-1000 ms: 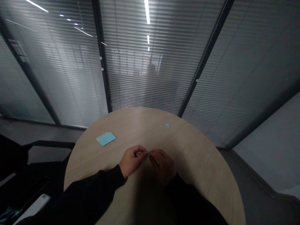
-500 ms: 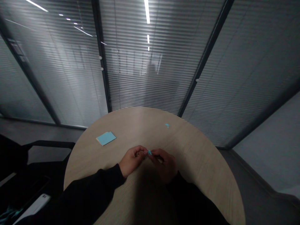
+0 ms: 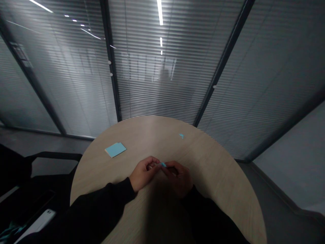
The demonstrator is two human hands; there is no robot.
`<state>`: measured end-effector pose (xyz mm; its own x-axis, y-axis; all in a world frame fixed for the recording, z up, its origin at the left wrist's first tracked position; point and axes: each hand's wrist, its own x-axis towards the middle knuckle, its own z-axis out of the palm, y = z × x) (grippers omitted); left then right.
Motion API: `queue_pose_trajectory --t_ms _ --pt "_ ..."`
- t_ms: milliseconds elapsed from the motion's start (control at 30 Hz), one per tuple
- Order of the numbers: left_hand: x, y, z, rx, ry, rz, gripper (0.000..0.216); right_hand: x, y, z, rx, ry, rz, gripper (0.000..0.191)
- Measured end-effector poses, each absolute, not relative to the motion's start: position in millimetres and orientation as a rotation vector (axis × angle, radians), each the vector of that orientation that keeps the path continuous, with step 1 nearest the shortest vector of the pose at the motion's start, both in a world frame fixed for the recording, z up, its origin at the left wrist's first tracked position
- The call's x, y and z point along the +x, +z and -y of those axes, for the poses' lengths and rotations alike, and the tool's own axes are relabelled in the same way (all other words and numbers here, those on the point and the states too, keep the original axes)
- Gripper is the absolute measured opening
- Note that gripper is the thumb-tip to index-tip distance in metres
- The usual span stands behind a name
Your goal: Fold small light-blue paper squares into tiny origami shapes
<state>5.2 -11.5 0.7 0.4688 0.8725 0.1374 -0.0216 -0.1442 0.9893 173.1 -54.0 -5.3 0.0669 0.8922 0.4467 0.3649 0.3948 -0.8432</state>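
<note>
A tiny blue piece [image 3: 164, 164] is held over the round tabletop [image 3: 223, 183].
From where I stand, a flat blue pad lies on the left. Next, the left hand [image 3: 142, 174] has its fingers pinching one side of the piece. The right hand [image 3: 179, 178] pinches the other side. Farther right, a small blue scrap [image 3: 181, 136] lies on the far side.

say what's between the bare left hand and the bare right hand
In the head view, a small light-blue piece, apparently folded paper, is pinched between the left hand and right hand, over the round pale wooden table.
</note>
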Motion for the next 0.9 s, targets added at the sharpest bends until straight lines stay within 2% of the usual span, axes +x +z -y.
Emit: queue_pose_trajectory --t_ms 167,333,533,900 --pt "3.8 6.9 12.1 1.624 0.990 -0.777 0.033 173.3 -6.0 53.3 -1.190 0.658 1.504 0.019" --pt "2.5 3.3 10.1 1.684 1.030 -0.798 0.031 171.9 -4.5 54.9 -1.257 0.602 1.511 0.022" --pt "1.1 3.3 10.3 1.767 1.028 -0.857 0.030 172.3 -4.2 55.2 -1.276 0.470 1.566 0.019" --pt "7.4 -0.8 14.5 1.703 1.029 -0.912 0.033 169.3 -4.3 54.3 -1.307 0.415 1.539 0.016"
